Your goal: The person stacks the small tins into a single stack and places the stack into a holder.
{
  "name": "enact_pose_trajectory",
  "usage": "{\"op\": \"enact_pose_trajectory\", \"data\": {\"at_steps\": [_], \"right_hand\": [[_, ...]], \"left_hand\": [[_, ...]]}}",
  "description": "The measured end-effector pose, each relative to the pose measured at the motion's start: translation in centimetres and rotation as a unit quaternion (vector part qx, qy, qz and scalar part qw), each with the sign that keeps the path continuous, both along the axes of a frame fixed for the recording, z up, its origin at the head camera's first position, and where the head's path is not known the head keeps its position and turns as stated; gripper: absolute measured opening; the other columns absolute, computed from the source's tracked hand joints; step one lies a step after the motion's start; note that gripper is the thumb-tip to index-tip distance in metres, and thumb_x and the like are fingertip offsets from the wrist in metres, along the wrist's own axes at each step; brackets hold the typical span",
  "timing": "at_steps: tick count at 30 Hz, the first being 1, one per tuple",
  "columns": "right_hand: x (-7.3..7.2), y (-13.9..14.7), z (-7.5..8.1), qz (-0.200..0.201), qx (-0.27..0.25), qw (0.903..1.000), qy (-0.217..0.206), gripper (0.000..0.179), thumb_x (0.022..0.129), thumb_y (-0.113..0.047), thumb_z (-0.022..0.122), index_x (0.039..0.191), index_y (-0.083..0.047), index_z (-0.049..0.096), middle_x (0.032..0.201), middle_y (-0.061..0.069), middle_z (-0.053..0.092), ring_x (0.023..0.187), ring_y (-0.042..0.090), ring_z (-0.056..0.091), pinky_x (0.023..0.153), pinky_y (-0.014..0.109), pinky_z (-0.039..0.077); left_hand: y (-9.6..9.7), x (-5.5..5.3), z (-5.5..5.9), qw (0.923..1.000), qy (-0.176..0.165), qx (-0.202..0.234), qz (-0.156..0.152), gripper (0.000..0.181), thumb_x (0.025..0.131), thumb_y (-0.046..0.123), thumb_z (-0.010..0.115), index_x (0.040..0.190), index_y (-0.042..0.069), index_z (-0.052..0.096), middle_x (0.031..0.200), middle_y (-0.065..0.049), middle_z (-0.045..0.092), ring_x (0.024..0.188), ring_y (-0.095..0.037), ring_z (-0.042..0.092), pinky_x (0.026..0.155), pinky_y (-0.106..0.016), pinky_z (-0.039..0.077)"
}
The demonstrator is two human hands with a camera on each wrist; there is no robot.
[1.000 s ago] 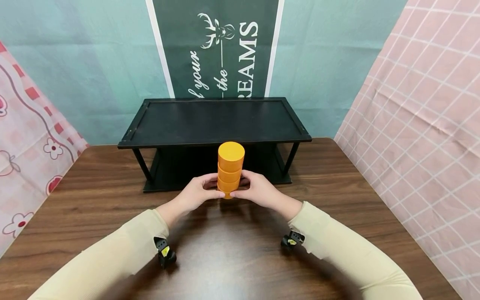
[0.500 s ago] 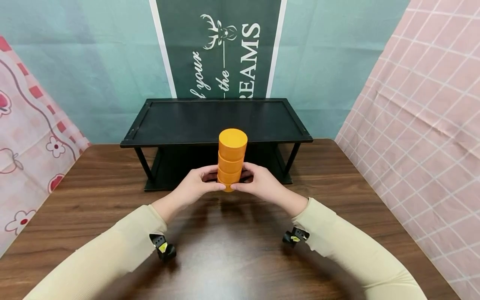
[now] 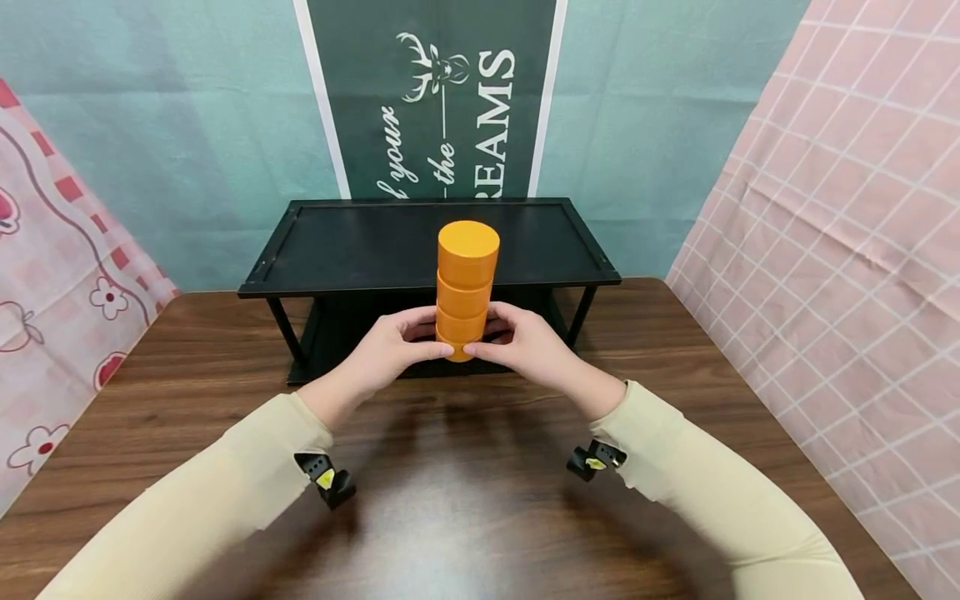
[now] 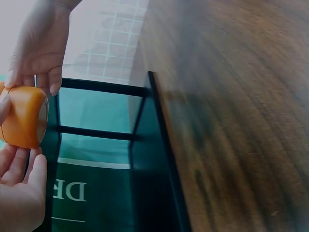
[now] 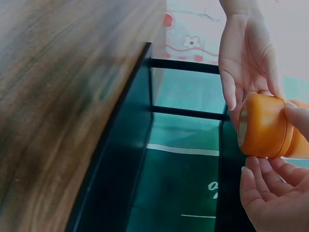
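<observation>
An orange column [image 3: 466,287] of several short round cups, stacked on one another, stands upright in the air before the black rack. My left hand [image 3: 390,343] grips its lower end from the left, thumb across the front and fingers behind. From the opposite side my right hand [image 3: 531,346] holds the same lower end, and the two thumb tips nearly meet. Both wrist views catch the bottom cup [image 5: 264,126] between the hands, with its pale underside showing well above the wooden table.
A black two-tier rack [image 3: 345,242] stands at the back of the wooden table [image 3: 450,500], its lower shelf partly behind the hands. Behind it hangs a green cloth [image 3: 225,125] with white lettering. Pink cloths flank the table, a gridded one [image 3: 847,217] on the right.
Both hands have raised the orange stack from low near the table, so its top now overlaps the rack's upper shelf in the head view. The grip looks the same.
</observation>
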State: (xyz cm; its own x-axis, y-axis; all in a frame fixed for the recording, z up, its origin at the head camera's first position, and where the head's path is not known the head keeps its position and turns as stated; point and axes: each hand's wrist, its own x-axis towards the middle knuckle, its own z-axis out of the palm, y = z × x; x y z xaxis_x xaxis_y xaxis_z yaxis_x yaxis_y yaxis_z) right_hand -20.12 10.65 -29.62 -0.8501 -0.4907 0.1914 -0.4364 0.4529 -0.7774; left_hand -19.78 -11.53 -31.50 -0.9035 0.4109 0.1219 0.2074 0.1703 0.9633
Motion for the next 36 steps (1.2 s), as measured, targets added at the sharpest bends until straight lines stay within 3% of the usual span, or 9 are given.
{"op": "enact_pose_trajectory", "data": {"at_steps": [19,29,36], "right_hand": [[-1.3,-0.1,3.2,0.008,-0.03,0.9993,0.019,0.046,0.083,-0.024,0.072,0.124,-0.009,0.057,0.112,0.002,0.062,0.095,0.015,0.058,0.082,0.032,0.05],[-2.2,-0.3,4.3,-0.002,-0.022,0.9995,0.021,0.048,0.085,-0.026,0.07,0.127,-0.01,0.055,0.114,0.001,0.061,0.097,0.015,0.058,0.084,0.032,0.05],[-3.1,-0.5,4.8,-0.003,-0.021,0.9996,0.016,0.05,0.085,-0.029,0.069,0.129,-0.012,0.053,0.12,0.001,0.06,0.1,0.015,0.058,0.087,0.035,0.048]], "left_hand": [[-0.2,-1.2,3.9,0.9994,0.025,-0.002,-0.022,0.053,0.084,0.017,0.07,0.133,0.011,0.051,0.126,-0.005,0.057,0.112,-0.018,0.055,0.094,-0.039,0.045],[-0.5,-2.3,5.3,0.9989,0.036,-0.028,-0.015,0.053,0.085,0.022,0.07,0.134,0.012,0.05,0.126,-0.005,0.058,0.112,-0.018,0.055,0.097,-0.04,0.042],[-0.7,-3.1,5.7,0.9989,0.031,-0.035,0.004,0.052,0.085,0.022,0.07,0.133,0.012,0.051,0.126,-0.006,0.058,0.112,-0.02,0.055,0.099,-0.043,0.04]]}}
